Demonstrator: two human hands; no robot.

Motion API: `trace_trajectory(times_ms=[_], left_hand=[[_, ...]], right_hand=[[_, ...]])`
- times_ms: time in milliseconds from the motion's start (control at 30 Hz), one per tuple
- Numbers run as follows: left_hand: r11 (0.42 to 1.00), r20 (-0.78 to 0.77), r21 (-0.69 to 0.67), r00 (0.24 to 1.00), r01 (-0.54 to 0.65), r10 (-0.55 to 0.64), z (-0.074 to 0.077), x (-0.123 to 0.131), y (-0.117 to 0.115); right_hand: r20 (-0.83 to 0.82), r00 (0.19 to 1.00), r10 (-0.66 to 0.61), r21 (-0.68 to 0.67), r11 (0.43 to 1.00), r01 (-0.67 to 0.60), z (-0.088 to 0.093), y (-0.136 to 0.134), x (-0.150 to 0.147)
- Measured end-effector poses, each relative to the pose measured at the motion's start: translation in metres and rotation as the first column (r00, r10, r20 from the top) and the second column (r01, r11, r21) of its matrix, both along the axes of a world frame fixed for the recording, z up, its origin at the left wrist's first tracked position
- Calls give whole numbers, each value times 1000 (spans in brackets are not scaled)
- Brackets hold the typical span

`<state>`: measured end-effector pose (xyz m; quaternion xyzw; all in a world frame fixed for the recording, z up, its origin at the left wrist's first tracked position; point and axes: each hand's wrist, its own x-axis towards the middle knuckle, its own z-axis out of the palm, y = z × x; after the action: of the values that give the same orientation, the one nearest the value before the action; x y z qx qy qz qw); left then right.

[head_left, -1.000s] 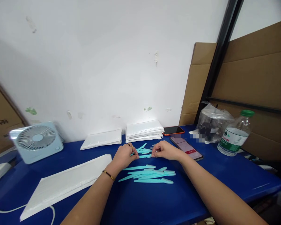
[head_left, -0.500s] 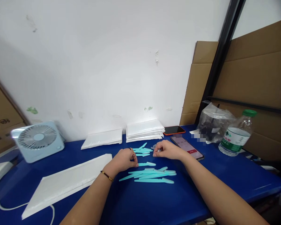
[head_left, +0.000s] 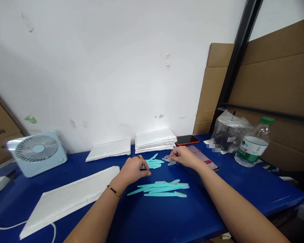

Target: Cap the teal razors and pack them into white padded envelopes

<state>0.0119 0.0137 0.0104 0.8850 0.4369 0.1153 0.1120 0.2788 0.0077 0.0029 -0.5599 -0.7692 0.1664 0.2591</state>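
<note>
Several thin teal plastic sticks lie in a near pile (head_left: 162, 189) on the blue table (head_left: 167, 219). A smaller far pile of teal sticks (head_left: 153, 162) lies behind it. My left hand (head_left: 133, 168) rests curled on the table, fingertips pinched at the left end of the far pile. My right hand (head_left: 183, 157) is closed in a pinch over a few small pale grey caps (head_left: 168, 160) just right of the far pile. What the right fingers hold is too small to name.
A stack of white padded envelopes (head_left: 154, 140) and a flatter one (head_left: 108, 149) stand by the wall. A long white pad (head_left: 68, 197), a small fan (head_left: 36, 152), two phones (head_left: 187, 139), a plastic bag (head_left: 229, 131) and a water bottle (head_left: 254, 143) surround the hands.
A teal stick held between both hands a second ago has been laid down among the piles. My right hand has moved back to the grey caps; the left stays by the far pile.
</note>
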Motion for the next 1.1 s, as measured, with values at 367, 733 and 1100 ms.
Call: trace_trajectory(times_ms=[367, 733, 1100], left_hand=[[972, -46, -215, 994, 91, -103, -2, -2, -7], [992, -30, 36, 993, -117, 119, -1, -3, 6], [987, -131, -159, 990, 23, -44, 2, 4, -17]], right_hand=[[-16, 957, 288, -185, 940, -286, -2, -12, -17], [-21, 983, 183, -100, 978, -184, -5, -2, -6], [-52, 979, 199, -45, 978, -202, -1, -11, -15]])
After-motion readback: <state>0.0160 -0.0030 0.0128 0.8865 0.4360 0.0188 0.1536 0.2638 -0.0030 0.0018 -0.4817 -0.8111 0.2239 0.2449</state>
